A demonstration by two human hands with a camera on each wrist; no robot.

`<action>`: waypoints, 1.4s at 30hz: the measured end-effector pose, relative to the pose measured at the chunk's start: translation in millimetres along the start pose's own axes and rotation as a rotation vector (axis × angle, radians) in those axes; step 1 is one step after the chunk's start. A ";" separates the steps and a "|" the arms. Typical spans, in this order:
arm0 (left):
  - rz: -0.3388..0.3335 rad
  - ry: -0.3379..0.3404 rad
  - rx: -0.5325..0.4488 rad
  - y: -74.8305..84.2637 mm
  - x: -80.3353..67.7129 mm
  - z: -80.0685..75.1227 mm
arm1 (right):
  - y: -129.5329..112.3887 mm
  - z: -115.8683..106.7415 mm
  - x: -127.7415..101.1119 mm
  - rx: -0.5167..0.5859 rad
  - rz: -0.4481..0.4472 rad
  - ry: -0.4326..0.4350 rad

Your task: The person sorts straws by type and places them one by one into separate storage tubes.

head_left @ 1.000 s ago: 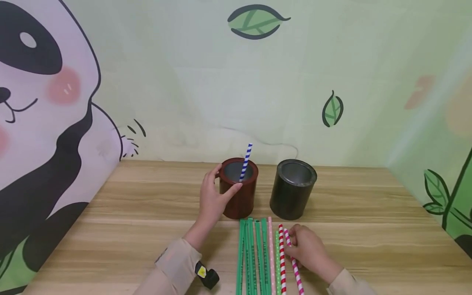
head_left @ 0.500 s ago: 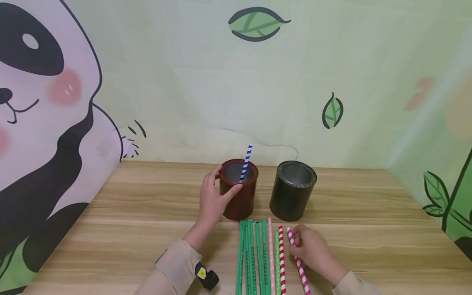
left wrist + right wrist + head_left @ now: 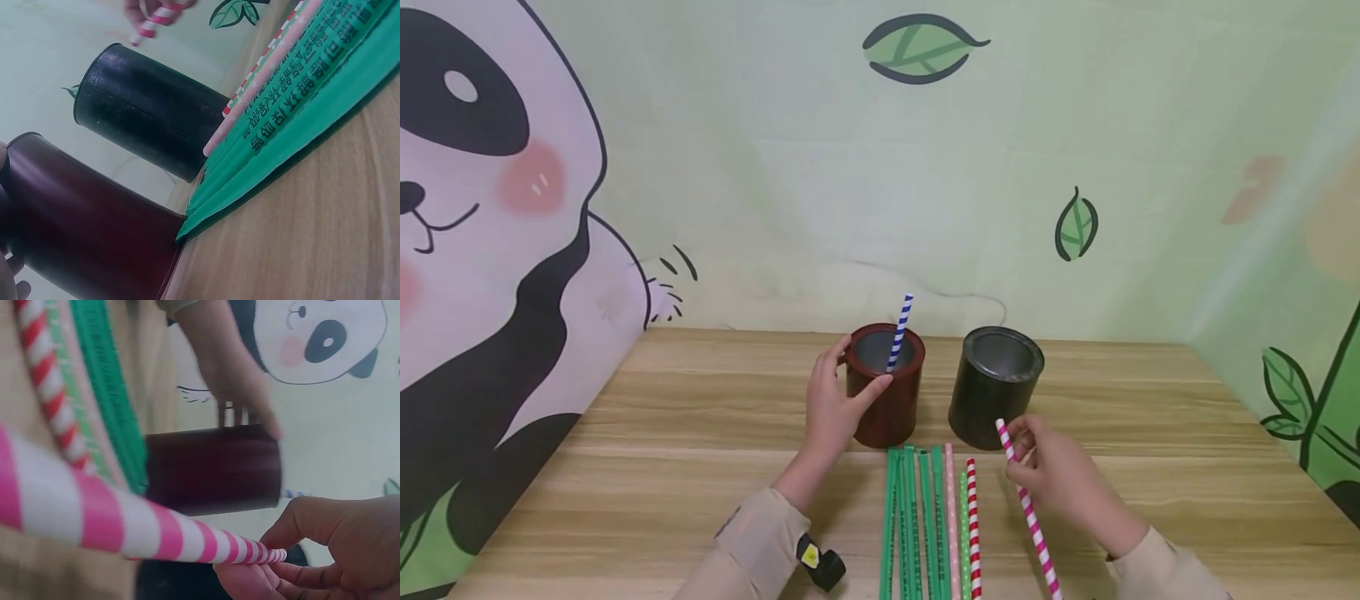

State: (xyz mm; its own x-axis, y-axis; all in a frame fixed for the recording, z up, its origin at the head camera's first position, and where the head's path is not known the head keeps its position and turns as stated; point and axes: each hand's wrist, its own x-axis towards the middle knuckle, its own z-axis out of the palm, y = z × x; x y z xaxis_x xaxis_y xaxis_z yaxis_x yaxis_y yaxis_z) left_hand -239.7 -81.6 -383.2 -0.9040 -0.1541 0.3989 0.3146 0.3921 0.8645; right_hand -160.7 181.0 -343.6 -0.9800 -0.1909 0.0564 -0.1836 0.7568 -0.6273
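pink-and-white striped straw (image 3: 1033,518), slanting through the lower right of the head frame, its upper end in front of the base of the black cup (image 3: 981,408) and its lower end running to the bottom edge. the right hand (image 3: 1071,475) pinches it near that upper end, between thumb and fingers; whether the straw's lower end touches the table (image 3: 662,467) i cannot tell. in the right wrist view the straw crosses from the left edge to the pinch at lower right.

the left hand (image 3: 835,400), at the centre of the frame, grasps the dark red cup (image 3: 898,412), thumb on the near rim and fingers round the left side. a blue-and-white striped straw (image 3: 900,329) leans out of that cup. the black cup stands upright just to its right, apart from it.

below the cups, at bottom centre, lie green straws (image 3: 913,525) side by side, then a pale pink straw (image 3: 952,521), a light green straw (image 3: 964,533) and a red-and-white striped straw (image 3: 973,529).

behind the table, the pale green backdrop (image 3: 775,208) shows a panda (image 3: 561,250) at left and two leaves (image 3: 921,50) higher up.
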 end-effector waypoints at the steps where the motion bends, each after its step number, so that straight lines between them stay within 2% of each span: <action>1: -0.002 0.000 0.000 0.1 0.0 -0.1 | -2.3 -4.0 0.8 0.011 -0.006 -0.005; 8: -0.016 -0.004 -0.007 -0.4 0.3 -0.2 | -14.8 -28.3 8.6 0.078 -0.108 -0.011; 14: -0.013 -0.003 -0.015 -1.0 0.2 -0.6 | -28.7 -45.7 18.2 0.075 -0.199 0.076; 23: 0.005 0.000 -0.004 -3.5 1.3 1.2 | -47.8 -72.1 38.5 0.094 -0.266 0.181; 31: -0.004 0.016 -0.018 -4.2 0.7 0.8 | -64.0 -84.6 61.1 0.120 -0.265 0.234; 38: 0.007 0.025 -0.012 -4.2 0.0 1.2 | -76.2 -89.0 82.1 0.275 -0.278 0.273; 42: 0.005 0.024 -0.017 -3.0 -0.2 0.9 | -82.8 -93.2 93.9 0.316 -0.297 0.308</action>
State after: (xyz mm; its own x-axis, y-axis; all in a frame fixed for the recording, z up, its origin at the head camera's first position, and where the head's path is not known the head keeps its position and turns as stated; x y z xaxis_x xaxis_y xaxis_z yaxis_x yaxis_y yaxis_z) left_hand -240.7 -82.0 -386.2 -0.8955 -0.1739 0.4098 0.3238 0.3774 0.8676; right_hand -244.7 158.6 -213.9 -0.8754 -0.1400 0.4627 -0.4709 0.4634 -0.7507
